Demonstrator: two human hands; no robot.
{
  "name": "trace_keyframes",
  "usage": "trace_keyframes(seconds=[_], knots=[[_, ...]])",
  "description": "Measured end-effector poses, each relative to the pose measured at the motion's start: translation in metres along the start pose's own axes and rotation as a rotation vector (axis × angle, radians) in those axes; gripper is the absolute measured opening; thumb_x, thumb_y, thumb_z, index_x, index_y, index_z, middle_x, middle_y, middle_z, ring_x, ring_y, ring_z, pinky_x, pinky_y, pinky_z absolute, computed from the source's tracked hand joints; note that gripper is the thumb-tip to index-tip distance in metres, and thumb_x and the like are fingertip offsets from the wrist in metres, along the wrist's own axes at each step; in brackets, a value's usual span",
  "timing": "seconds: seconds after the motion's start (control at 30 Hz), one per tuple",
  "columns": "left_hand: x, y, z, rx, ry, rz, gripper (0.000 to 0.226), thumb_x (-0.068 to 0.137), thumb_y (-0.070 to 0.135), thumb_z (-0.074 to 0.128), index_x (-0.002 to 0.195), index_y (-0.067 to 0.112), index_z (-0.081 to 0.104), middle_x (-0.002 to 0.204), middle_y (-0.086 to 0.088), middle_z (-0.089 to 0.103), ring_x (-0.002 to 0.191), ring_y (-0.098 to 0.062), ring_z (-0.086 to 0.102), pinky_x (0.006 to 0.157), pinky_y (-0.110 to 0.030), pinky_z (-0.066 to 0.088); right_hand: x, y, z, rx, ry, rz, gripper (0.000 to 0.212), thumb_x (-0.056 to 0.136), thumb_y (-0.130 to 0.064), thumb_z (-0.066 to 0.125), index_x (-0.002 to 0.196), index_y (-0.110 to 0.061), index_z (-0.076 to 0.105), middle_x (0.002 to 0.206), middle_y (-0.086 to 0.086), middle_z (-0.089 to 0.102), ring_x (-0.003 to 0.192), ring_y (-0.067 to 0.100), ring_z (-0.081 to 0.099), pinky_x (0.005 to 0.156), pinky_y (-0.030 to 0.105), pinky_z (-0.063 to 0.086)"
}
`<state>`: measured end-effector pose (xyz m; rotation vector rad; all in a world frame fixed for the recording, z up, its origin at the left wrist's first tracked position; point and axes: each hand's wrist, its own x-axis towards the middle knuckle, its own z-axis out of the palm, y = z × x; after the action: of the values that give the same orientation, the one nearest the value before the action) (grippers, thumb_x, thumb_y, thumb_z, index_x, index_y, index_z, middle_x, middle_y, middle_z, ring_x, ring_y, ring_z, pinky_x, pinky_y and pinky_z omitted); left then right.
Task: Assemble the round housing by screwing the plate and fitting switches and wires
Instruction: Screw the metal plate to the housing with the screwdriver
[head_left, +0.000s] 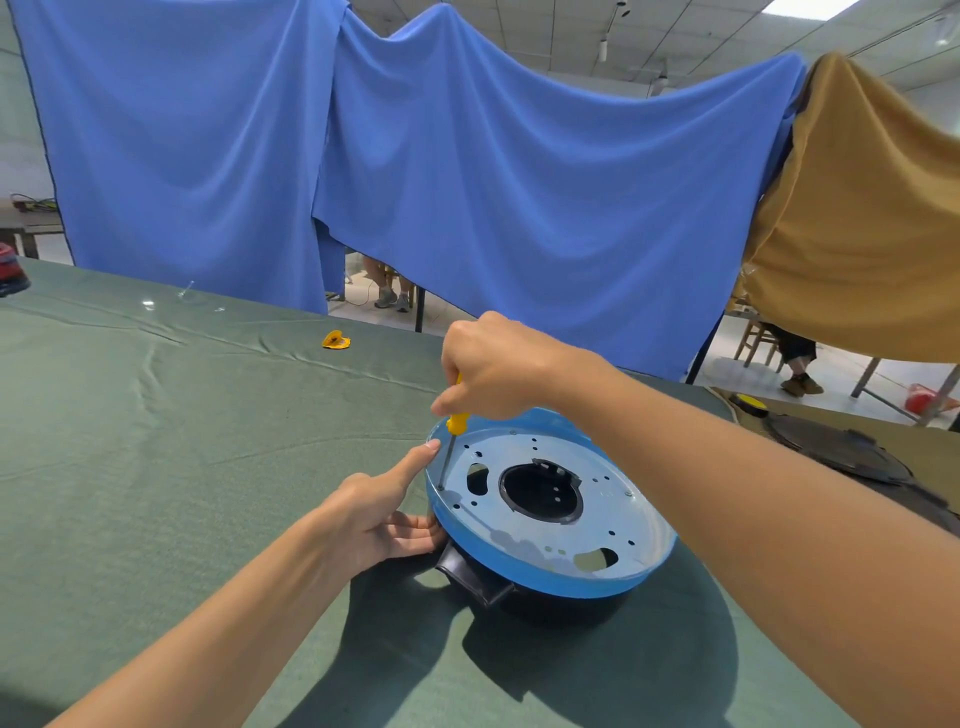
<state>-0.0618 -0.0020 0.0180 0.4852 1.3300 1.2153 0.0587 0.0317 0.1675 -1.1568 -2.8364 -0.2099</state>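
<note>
1. One round housing (561, 608) stands on the table (156, 441), toward its right edge. It is a black, glossy tub with one black moulded lug (467, 571) jutting from its near-left side.
2. One circular plate (613, 514) lies flat on top of the housing. It is thin metal under pale blue film, with a brighter blue rim. It has one large round central opening, two irregular cut-outs and many small punched holes.
3. One screwdriver (453, 441), with a yellow plastic handle and a slim steel shaft, stands almost upright. Its tip is at a hole by the plate's left edge.
4. The right hand (498, 369) is clenched round the screwdriver handle from above.
5. The left hand (379, 514) grasps nothing. Its straight index finger touches the plate's rim just beside the shaft, and the other fingers press flat on the housing's side wall.
6. The table is covered with one creased, matte green cloth.
7. One small yellow plastic part (336, 340) lies near the table's far edge.
8. At least two blue draped cloths (208, 130) and one tan cloth (857, 208) hang behind the table.
</note>
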Motion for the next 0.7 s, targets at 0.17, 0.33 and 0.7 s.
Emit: trace_keyframes(seconds=[0.17, 0.33, 0.7], knots=[[-0.002, 0.0, 0.001, 0.009, 0.01, 0.004, 0.059, 0.068, 0.044, 0.085, 0.087, 0.008, 0.042, 0.063, -0.027, 0.067, 0.055, -0.034, 0.07, 0.045, -0.037, 0.056, -0.001, -0.002, 0.006, 0.029, -0.057, 0.096, 0.047, 0.093, -0.051, 0.053, 0.065, -0.015, 0.041, 0.067, 0.003, 0.045, 0.063, 0.024, 0.045, 0.052, 0.031, 0.032], [-0.004, 0.002, 0.001, -0.007, 0.014, -0.019, 0.062, 0.068, 0.043, 0.085, 0.087, 0.006, 0.04, 0.062, -0.027, 0.066, 0.053, -0.035, 0.069, 0.045, -0.037, 0.056, -0.003, -0.003, -0.009, -0.038, -0.216, -0.025, 0.024, 0.086, -0.033, 0.067, 0.091, -0.009, 0.066, 0.089, 0.008, 0.068, 0.077, 0.025, 0.063, 0.05, 0.027, 0.043], [-0.015, 0.007, 0.009, 0.013, -0.018, -0.023, 0.041, 0.082, 0.027, 0.075, 0.088, 0.008, 0.039, 0.083, -0.027, 0.064, 0.058, -0.034, 0.065, 0.058, -0.043, 0.06, -0.009, 0.005, 0.014, 0.286, 0.172, 0.299, 0.038, 0.081, -0.039, 0.064, 0.062, -0.014, 0.043, 0.066, 0.004, 0.055, 0.073, 0.028, 0.059, 0.055, 0.03, 0.04]])
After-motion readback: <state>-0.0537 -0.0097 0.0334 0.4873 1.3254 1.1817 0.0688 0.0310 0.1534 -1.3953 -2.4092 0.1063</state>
